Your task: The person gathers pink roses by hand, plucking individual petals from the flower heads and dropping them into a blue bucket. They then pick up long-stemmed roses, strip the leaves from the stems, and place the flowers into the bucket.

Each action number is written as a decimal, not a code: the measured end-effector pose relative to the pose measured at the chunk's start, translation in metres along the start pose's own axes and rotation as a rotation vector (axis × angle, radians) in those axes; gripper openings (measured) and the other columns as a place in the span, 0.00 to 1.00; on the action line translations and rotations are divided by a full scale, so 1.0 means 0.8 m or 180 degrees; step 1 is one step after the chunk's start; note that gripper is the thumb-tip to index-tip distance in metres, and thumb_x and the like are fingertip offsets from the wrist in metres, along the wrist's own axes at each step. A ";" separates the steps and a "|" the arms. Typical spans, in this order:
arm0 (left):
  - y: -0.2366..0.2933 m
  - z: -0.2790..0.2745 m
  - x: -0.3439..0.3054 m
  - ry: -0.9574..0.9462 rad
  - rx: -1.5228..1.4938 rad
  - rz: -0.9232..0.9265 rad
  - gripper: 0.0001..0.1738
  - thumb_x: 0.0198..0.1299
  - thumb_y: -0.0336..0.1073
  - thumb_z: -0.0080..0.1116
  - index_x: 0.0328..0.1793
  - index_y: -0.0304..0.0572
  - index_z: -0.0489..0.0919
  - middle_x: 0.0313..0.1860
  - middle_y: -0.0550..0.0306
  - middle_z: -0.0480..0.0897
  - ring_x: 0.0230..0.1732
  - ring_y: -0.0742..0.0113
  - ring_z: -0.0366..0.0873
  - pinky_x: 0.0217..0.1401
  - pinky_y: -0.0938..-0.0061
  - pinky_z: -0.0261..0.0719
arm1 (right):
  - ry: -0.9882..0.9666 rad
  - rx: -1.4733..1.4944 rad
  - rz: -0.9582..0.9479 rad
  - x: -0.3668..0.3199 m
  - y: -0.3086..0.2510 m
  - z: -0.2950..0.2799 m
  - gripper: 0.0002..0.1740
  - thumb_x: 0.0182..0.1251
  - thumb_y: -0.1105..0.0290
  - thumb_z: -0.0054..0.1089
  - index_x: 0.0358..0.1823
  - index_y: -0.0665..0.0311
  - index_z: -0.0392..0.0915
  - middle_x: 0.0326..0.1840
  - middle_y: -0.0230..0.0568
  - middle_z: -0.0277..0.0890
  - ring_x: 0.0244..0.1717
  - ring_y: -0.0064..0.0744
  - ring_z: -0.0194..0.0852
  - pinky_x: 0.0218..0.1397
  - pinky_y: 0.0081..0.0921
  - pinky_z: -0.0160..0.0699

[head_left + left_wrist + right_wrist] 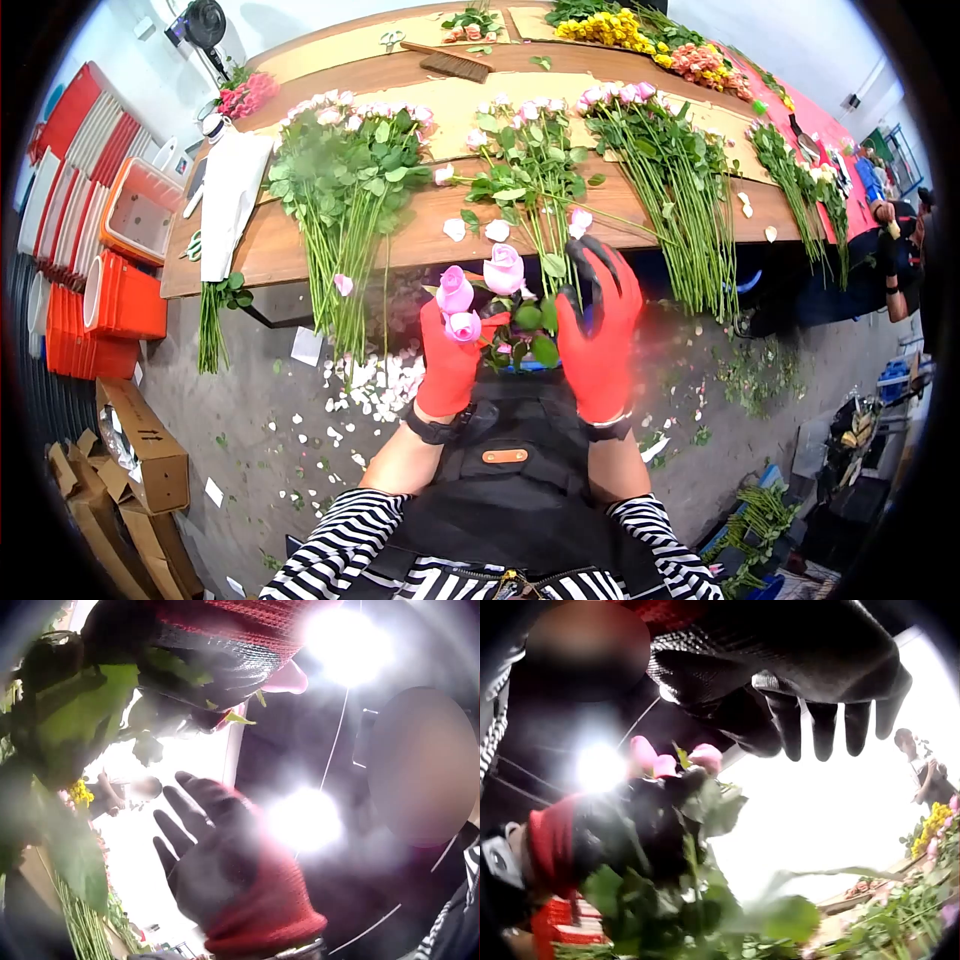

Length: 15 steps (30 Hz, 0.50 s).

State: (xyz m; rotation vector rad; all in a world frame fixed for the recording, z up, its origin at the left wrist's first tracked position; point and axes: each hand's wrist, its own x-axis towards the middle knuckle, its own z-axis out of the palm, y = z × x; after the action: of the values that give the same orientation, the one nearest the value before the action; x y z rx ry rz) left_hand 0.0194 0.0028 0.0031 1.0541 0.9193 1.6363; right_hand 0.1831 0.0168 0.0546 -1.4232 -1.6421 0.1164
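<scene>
1. Currently, I see the left hand (446, 362), gloved, closed around three pink roses (456, 292) just below their blooms.
2. Right hand (604, 325): I observe it spread wide, fingers extended, beside the roses' green leaves (545, 350); whether they touch, I cannot tell.
3. Position: I find the roses held before the counter (425, 238), where long-stemmed bunches (350, 190) lie.

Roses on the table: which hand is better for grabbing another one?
Probably the right hand: it looks empty and open, close to the middle bunch, while the left hand holds pink roses.
</scene>
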 end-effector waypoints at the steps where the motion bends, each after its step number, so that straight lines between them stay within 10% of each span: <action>1: -0.002 0.003 -0.003 0.0008 0.0010 0.0076 0.26 0.64 0.31 0.57 0.66 0.38 0.63 0.56 0.52 0.73 0.55 0.60 0.77 0.55 0.53 0.83 | -0.0117 0.0281 0.0055 0.000 -0.007 -0.004 0.31 0.47 0.69 0.72 0.58 0.60 0.76 0.60 0.42 0.72 0.64 0.50 0.63 0.71 0.41 0.56; 9: -0.019 -0.008 -0.013 -0.0304 0.0324 -0.0322 0.35 0.58 0.29 0.66 0.70 0.36 0.62 0.61 0.49 0.73 0.60 0.60 0.74 0.57 0.65 0.79 | 0.0061 0.1024 0.0203 -0.014 -0.023 0.016 0.26 0.47 0.67 0.74 0.50 0.64 0.79 0.50 0.42 0.78 0.56 0.45 0.71 0.66 0.37 0.64; 15: 0.009 0.011 -0.001 -0.0288 -0.0040 -0.0496 0.28 0.55 0.21 0.61 0.64 0.34 0.70 0.58 0.50 0.76 0.49 0.64 0.80 0.53 0.60 0.85 | -0.0010 0.3880 0.2030 -0.016 -0.017 0.025 0.14 0.57 0.82 0.62 0.47 0.72 0.79 0.46 0.39 0.81 0.50 0.26 0.76 0.59 0.25 0.71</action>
State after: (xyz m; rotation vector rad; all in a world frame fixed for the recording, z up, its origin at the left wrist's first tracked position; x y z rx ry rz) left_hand 0.0257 0.0011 0.0125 1.0139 0.9070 1.4529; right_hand 0.1585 0.0114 0.0447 -0.8637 -0.7211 1.2399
